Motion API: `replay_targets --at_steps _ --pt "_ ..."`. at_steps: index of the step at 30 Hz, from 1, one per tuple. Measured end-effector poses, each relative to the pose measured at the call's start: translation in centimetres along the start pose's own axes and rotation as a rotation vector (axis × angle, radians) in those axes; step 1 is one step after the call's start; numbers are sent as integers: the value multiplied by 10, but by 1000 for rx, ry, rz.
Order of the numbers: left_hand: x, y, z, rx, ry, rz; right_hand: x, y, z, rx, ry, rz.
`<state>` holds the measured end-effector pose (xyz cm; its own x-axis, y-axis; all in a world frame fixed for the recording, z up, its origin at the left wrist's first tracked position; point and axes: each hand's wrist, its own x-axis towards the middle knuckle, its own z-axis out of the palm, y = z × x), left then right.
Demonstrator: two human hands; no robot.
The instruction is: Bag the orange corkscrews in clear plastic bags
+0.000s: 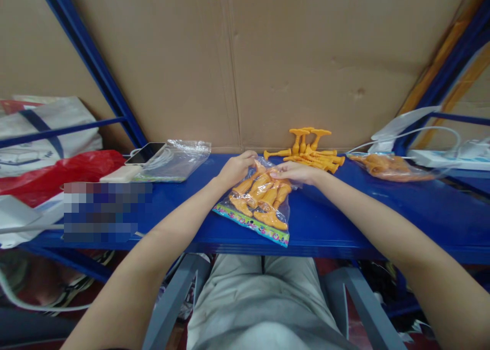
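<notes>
A clear plastic bag [285, 239] with a colourful printed strip along its near edge lies tilted on the blue table. Inside it are several orange plastic pieces [262, 189] with long bodies and flared, foot-like ends. My left hand [238, 167] has its fingers closed on the far left edge of the bag. At the far right side, my right hand [296, 172] pinches the bag, its fingertips over the orange pieces. Just beyond my right hand is a loose pile of similar orange pieces [312, 153], with shafts and T-shaped ends.
Another bag of orange pieces [394, 167] lies on the right, beside a white power strip [451, 160] and cable. To the left are a flat clear bag [184, 161], a phone [146, 153] and a red plastic bag [84, 169]. Cardboard [287, 59] walls the back.
</notes>
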<state>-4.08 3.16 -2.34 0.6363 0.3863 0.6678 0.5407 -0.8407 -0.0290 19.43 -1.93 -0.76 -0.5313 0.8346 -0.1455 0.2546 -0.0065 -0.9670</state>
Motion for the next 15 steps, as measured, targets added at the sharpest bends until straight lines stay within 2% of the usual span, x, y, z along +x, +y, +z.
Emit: replay_targets --at_steps 4,7,11,15 --pt "2 5 -7 42 -8 -6 1 -2 9 117 -7 18" --pt "3 5 -17 58 46 -69 -2 -9 11 166 106 -33" --pt "-1 -10 -27 57 171 -179 -19 -21 -3 211 405 -95" --pt "-8 -31 -27 54 188 -285 -62 -23 -29 270 799 -117"
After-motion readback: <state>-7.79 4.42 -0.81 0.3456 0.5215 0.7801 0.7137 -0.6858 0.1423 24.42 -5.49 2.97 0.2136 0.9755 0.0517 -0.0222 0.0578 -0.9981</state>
